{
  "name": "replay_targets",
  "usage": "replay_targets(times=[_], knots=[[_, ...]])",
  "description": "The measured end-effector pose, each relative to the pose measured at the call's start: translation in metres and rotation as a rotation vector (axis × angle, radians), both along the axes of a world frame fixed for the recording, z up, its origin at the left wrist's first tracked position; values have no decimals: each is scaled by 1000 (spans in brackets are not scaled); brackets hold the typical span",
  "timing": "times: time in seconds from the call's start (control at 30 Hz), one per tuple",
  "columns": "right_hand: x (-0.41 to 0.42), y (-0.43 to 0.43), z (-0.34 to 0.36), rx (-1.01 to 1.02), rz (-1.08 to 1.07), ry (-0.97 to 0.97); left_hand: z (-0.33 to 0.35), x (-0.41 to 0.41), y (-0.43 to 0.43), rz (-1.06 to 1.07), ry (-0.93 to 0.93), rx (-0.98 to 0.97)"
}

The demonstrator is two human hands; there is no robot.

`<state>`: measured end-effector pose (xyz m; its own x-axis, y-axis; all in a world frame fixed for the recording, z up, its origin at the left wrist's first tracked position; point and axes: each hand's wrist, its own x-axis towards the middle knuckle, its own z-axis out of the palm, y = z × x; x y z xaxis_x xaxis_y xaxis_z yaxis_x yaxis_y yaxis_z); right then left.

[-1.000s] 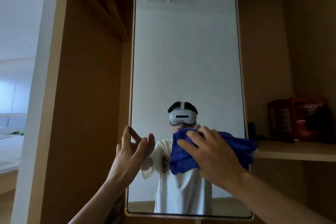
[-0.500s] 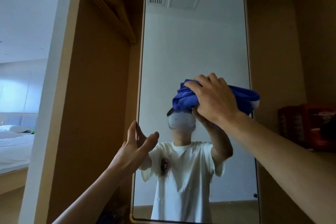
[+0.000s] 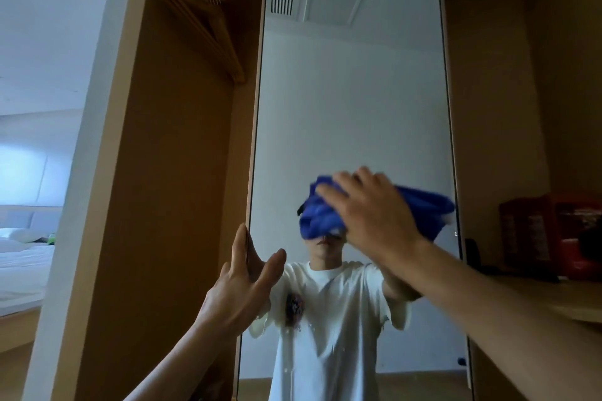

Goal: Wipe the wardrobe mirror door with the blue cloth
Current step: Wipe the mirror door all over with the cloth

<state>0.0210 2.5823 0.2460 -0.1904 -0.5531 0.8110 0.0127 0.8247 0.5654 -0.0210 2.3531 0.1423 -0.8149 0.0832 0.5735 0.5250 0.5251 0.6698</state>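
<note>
The tall wardrobe mirror door (image 3: 351,101) stands in front of me and reflects a person in a white T-shirt. My right hand (image 3: 374,215) holds the bunched blue cloth (image 3: 317,216) against the glass at mid-height, with its fingers laid over the bundle. The cloth sticks out to the right of my hand near the door's right edge. My left hand (image 3: 242,290) grips the door's left edge lower down, thumb on the front of the glass and fingers around the edge.
Left of the door is the open wardrobe bay with wooden hangers (image 3: 208,29) on a rail. On the right, a wooden shelf (image 3: 570,299) carries red boxes (image 3: 550,231). A bed (image 3: 22,267) shows at far left.
My right hand swept the cloth up the mirror, then back down a little to face height in the reflection. My left hand has stayed on the door's left edge.
</note>
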Motion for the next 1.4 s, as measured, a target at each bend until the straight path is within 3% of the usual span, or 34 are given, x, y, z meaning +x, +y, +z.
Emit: replay_targets(times=[0.17, 0.3, 0.43, 0.57, 0.77, 0.87, 1.17, 1.4], knots=[[-1, -14, 45, -178, -22, 46, 4, -1, 0, 36, 26, -15], [-8, -39, -37, -42, 83, -122, 2, -6, -7, -10, 20, 29], [-10, -47, -101, 115, 22, -245, 6, -9, -10, -36, 14, 55], [1, -31, -75, 116, 49, -212, 4, -11, -11, -12, 1, 43], [20, 25, -10, -112, -20, -69, 3, -12, -15, -50, 2, 55], [28, 45, -9, -192, -49, -73, 5, -6, -13, -40, -5, 48], [26, 40, -124, 13, -137, -212, 9, -17, -7, -90, -129, 92], [28, 34, -135, 58, -186, -225, 10, 13, 10, -219, -112, 120]])
